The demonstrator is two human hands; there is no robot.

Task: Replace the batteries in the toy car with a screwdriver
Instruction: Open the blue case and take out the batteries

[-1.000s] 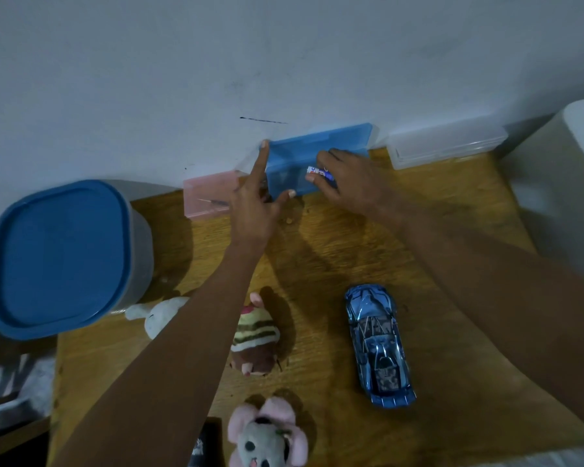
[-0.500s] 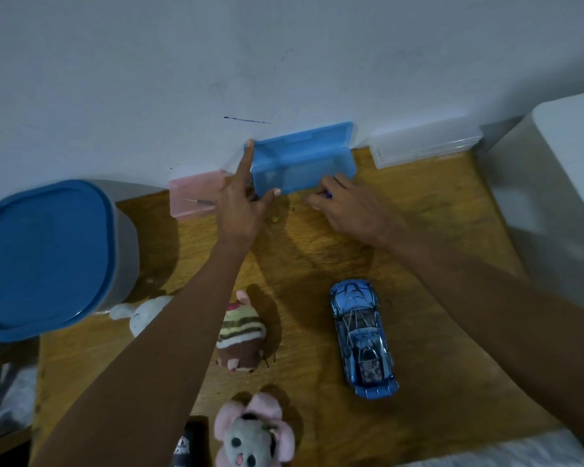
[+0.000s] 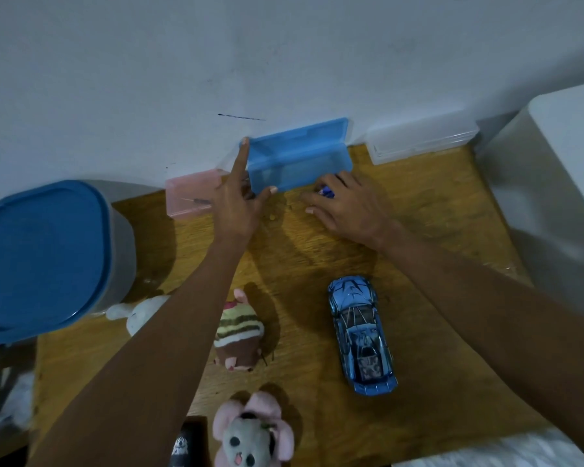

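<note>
At 11 o'clock, the left hand (image 3: 236, 203) holds the blue box (image 3: 297, 156), index finger and thumb spread. The right hand (image 3: 348, 207) at 12 o'clock curls its fingers around a small battery (image 3: 326, 191). The toy car (image 3: 361, 335) lies on the surface (image 3: 435, 348) at 4 o'clock.

A brown wooden table (image 3: 418, 237) stands against a plain white wall (image 3: 284, 55) with a thin dark mark (image 3: 241, 117), and a white cabinet (image 3: 560, 183) stands at the table's right edge in dim light.
</note>
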